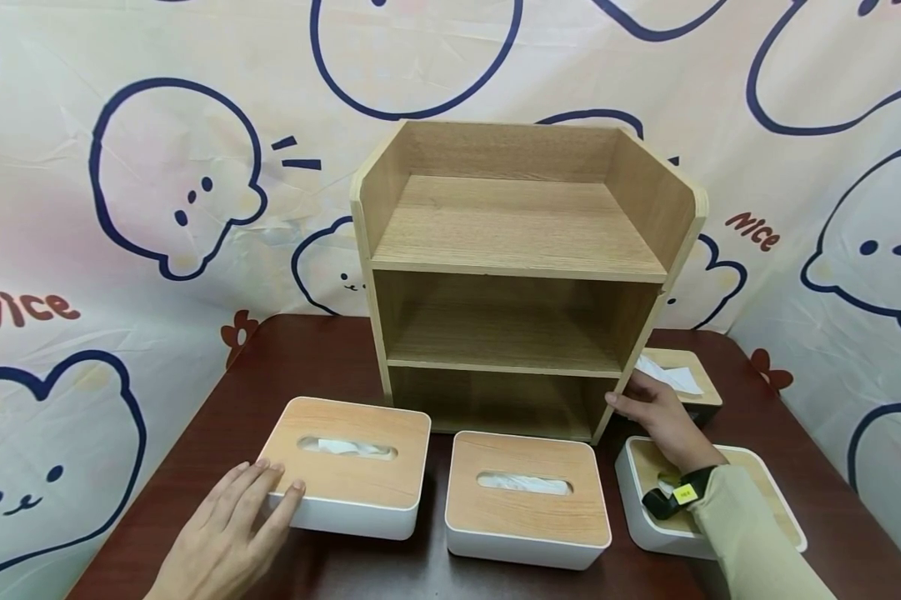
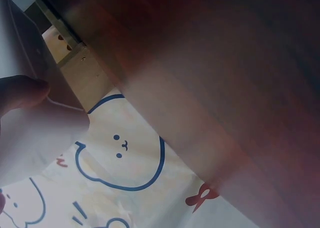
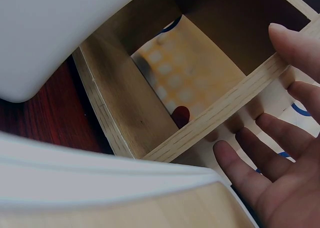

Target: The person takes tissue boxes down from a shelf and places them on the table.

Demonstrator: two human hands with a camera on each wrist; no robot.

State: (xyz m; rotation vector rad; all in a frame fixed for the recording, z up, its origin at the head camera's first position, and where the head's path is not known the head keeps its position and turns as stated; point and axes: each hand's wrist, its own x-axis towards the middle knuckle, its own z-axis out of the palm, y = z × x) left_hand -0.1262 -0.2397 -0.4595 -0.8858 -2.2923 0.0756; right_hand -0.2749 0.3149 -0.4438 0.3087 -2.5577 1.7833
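At the left front corner of a white tissue box (image 1: pixel 352 512) with a wooden lid lies my left hand (image 1: pixel 228 525). Its fairly straight fingers touch the left edge, and the thumb (image 2: pixel 25 92) rests against the white wall. My right hand (image 1: pixel 663 421) is at the right side panel of a wooden shelf unit (image 1: pixel 518 221). In the right wrist view its extended fingers (image 3: pixel 265 158) touch the panel's outer face, with the thumb by the front edge. A second tissue box (image 1: pixel 528 492) stands in front of the shelf unit.
Under my right forearm is another white tissue box (image 1: pixel 758 500). A dark-sided tissue box (image 1: pixel 683 371) with a wooden lid and protruding tissue stands behind it, right of the shelf unit. All stand on a dark red-brown table (image 1: pixel 285 358) against a cartoon-printed cloth backdrop (image 1: pixel 435 50).
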